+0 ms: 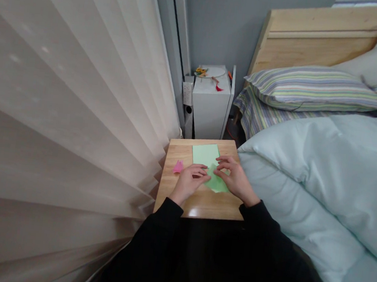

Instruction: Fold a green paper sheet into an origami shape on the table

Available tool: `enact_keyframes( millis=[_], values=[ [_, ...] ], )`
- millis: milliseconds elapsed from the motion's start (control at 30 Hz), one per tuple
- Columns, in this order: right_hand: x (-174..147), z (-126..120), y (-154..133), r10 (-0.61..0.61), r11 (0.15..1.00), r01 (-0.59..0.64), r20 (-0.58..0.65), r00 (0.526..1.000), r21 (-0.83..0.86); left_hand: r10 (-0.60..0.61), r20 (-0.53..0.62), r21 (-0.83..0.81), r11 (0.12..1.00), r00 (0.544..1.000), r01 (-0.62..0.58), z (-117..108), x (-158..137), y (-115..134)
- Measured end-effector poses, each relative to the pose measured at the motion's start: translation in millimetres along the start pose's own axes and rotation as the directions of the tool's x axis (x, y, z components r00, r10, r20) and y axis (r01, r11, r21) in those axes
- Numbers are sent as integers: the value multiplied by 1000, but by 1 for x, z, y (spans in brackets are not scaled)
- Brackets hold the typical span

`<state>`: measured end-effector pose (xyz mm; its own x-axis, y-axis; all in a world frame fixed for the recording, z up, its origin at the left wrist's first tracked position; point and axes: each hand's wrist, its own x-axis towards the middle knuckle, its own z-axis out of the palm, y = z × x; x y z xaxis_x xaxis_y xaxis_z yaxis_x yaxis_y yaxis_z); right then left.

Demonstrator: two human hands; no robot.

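Note:
A sheet of green paper (pixel 216 184) with visible creases lies between my hands over a small wooden table. My left hand (pixel 190 180) is at its left edge, fingers curled and the thumb against the paper. On the other side my right hand (pixel 233 176) has its thumb and fingers bent around the upper right part of the sheet. Just behind is a flat pale green stack of paper or pad (pixel 205 154), partly covered by my hands. To the left of my left hand sits a small folded pink paper piece (pixel 178 167).
The wooden table (pixel 201 207) stands between a pleated beige curtain (pixel 110 119) on the left and a bed with a pale blue quilt (pixel 324 164). Behind it is a white cabinet (pixel 209 109) with small items on top. A power strip (pixel 187 93) is beside the cabinet.

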<state>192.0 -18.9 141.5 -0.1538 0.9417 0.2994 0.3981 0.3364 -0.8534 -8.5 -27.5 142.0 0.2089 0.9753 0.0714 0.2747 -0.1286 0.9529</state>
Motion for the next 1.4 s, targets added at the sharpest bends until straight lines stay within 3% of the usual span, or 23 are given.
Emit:
enact_keyframes(
  millis=[200, 433, 767, 1200, 1400],
  values=[
    [-8, 6, 7, -46, 996, 52, 75, 996, -78, 168, -44, 99, 982, 985, -163, 10, 3, 7],
    [-8, 7, 7, -75, 990, 85, 94, 993, -114, 222, -53, 92, 972, 974, -217, 14, 5, 6],
    [-10, 8, 0, -42, 991, 57, 124, 991, -118, 170, -64, 50, 985, 983, -166, 12, -1, 22],
    [-18, 9, -13, 75, 861, 75, 272, 959, -503, 182, -24, 213, 962, 983, -172, 10, -4, 31],
    [-19, 6, -16, 57, 856, 66, 219, 974, -513, 177, -49, 96, 980, 983, -172, 12, -2, 22]
  ],
)
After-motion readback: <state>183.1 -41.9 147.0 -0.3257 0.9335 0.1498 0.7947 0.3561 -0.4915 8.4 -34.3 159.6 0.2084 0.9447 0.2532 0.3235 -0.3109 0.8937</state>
